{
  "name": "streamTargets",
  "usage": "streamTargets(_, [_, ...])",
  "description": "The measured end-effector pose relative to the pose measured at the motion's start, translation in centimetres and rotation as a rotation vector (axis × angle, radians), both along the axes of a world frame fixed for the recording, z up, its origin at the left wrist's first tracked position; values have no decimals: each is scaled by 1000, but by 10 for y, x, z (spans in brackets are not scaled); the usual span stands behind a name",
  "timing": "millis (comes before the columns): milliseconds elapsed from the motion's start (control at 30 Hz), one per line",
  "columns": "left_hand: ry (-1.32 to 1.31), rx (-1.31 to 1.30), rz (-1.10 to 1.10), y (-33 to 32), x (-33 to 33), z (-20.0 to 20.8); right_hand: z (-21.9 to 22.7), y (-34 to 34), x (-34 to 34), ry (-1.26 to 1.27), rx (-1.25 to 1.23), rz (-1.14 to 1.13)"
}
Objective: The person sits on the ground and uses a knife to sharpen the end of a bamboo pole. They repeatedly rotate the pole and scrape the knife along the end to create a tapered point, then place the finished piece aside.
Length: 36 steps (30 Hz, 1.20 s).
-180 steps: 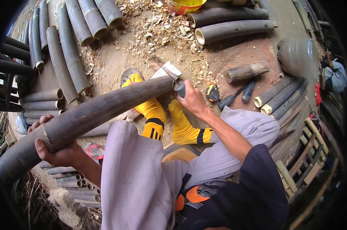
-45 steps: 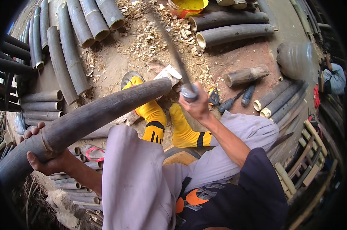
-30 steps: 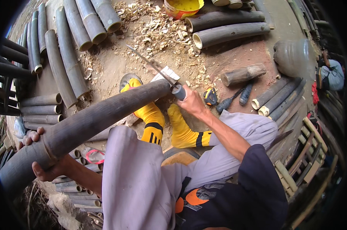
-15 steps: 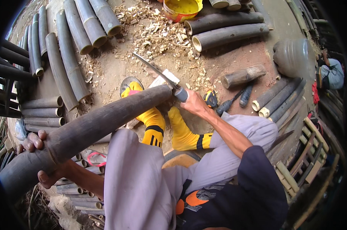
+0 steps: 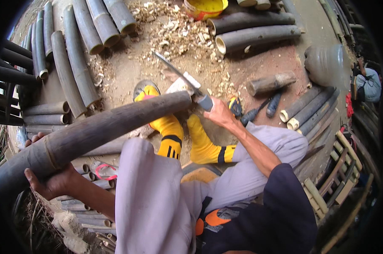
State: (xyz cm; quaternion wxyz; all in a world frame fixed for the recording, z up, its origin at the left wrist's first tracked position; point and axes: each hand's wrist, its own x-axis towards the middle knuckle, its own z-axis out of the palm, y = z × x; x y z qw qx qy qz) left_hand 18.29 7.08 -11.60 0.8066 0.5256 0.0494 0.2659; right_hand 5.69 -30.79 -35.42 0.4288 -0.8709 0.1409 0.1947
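A thick dark bamboo pole (image 5: 111,133) slants across the view from the far left to the middle, passing over my left knee. My left hand (image 5: 51,182) is wrapped around its left part from below, the thumb on the near side and fingertips showing over the far side. My right hand (image 5: 220,113) grips the grey handle of a machete (image 5: 174,70). Its long narrow blade points forward and left, just beyond the pole's cut end. A pale block (image 5: 185,82) lies on the ground behind the blade, partly hidden.
Bamboo lengths lie at the far left (image 5: 77,63), far right (image 5: 255,38) and right (image 5: 303,110). Wood chips (image 5: 178,34) cover the ground ahead, near a yellow-and-red bucket (image 5: 206,6). A tape measure (image 5: 235,106) sits beside my right hand. Another person (image 5: 369,84) is at the right edge.
The pole's left end has swung farther away, and my left hand has shifted its hold, with fewer fingers showing. The machete stays close to the pole's end. The whole view has shifted slightly.
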Motion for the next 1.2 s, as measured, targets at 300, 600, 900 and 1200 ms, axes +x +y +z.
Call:
streamTargets(300, [-135,29,71,-1,-10,0,28,27,8,-390,204,-184])
streamTargets(600, [-102,39,85,-5,-19,5,88,29,18,-418,219,-216])
streamTargets(900, [-242,2,-27,16,-8,-3,13,2,21,126,34,-10])
streamTargets(1200, [-316,-101,-329,19,-10,-9,9,0,11,50,8,-34])
